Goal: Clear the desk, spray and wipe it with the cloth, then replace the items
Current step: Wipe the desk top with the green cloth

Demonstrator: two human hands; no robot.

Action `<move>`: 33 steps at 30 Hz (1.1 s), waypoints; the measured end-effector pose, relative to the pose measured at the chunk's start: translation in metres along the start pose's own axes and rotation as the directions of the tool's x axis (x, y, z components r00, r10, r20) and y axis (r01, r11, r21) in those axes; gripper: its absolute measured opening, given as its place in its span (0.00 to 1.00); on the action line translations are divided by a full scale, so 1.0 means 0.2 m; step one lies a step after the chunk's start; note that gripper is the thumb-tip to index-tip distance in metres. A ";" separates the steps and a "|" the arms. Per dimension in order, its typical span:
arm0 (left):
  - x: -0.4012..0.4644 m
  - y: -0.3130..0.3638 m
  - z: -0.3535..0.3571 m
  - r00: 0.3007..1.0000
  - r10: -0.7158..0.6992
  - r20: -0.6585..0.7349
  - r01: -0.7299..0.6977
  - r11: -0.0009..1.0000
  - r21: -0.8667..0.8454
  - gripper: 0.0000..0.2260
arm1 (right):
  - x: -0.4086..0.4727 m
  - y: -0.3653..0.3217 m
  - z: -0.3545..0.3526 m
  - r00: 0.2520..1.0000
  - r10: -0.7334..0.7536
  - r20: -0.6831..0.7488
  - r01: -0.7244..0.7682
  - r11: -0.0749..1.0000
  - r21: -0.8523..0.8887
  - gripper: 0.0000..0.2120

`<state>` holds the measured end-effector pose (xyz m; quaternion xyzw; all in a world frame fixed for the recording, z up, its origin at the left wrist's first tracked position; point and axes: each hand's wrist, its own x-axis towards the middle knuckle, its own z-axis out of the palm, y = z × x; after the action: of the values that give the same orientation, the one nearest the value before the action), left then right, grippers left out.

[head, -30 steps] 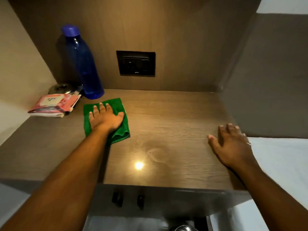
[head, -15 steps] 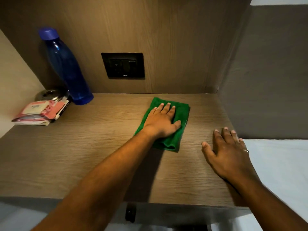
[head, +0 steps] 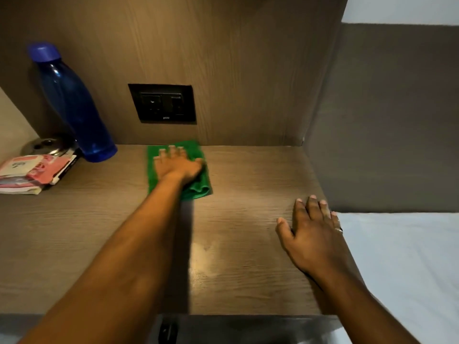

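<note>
A folded green cloth lies on the wooden desk close to the back wall. My left hand presses flat on top of it, fingers spread and pointing at the wall. My right hand rests palm down on the desk's right edge, fingers apart, holding nothing; a ring shows on one finger. A tall blue bottle with a blue cap stands at the back left corner. A pink and white packet lies at the far left.
A black wall socket sits in the back panel just above the cloth. A round metal object lies behind the packet. A grey side panel rises to the right, with a white surface below it.
My left hand has slid the cloth from the left near the bottle to the right, then back toward the wall under the socket. My right hand has stayed at the right edge.
</note>
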<state>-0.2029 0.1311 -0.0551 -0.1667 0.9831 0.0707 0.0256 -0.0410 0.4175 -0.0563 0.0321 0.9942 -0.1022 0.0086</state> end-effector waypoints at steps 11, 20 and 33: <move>-0.25 0.68 0.11 0.866 0.495 0.071 -0.491 0.869 -0.065 0.33 | 0.02 0.03 0.04 0.997 0.022 -0.080 -0.020 1.000 0.024 0.31; -0.57 0.10 -0.03 0.890 0.430 -0.153 -0.456 0.827 -0.328 0.24 | -0.04 -0.13 -0.01 0.960 -0.067 -0.273 0.119 0.977 0.178 0.27; -0.48 -0.57 0.10 0.956 0.267 -0.118 -0.270 0.963 -0.014 0.34 | 0.52 -0.54 0.13 0.985 -0.150 0.089 0.150 0.989 0.004 0.42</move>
<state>-0.0737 0.0595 -0.0816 -0.0357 0.9953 0.0785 -0.0435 -0.1520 0.3124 -0.0619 -0.0476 0.9926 -0.1026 0.0453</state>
